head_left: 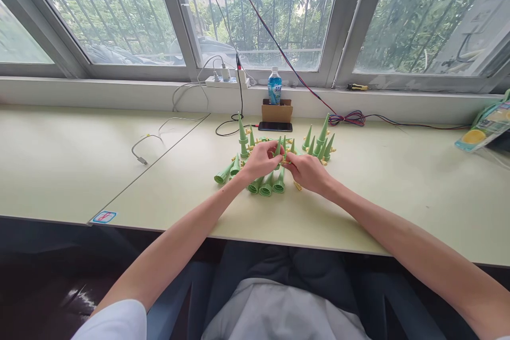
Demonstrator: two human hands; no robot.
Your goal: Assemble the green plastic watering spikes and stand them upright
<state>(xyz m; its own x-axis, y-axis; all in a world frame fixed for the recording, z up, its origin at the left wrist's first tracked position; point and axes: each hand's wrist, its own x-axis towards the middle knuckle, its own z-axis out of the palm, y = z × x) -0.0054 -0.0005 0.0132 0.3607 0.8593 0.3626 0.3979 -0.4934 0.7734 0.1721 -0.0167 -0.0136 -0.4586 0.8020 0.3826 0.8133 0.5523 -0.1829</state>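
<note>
In the middle of the table, several green plastic cones with wide threaded mouths, like plant watering spikes, lie or stand together, many with small yellow valve pieces. My left hand [262, 159] is closed around one green watering spike [278, 147], which points upward. Close against it, my right hand [308, 171] pinches at the spike's lower part, where a bit of yellow shows; the fingers partly hide it. Toward me lie loose spikes [265, 187] with their mouths facing the table's front edge. More spikes [321, 141] stand to the right, and a tall one [241, 130] rises at the left.
Behind the spikes a phone [274, 126] lies before a cardboard box [277, 112], with a blue bottle [274, 86] behind. A power strip [227, 82] sits on the sill. Cables [350, 118] and a white cable plug [142, 160] lie on the table [398, 191].
</note>
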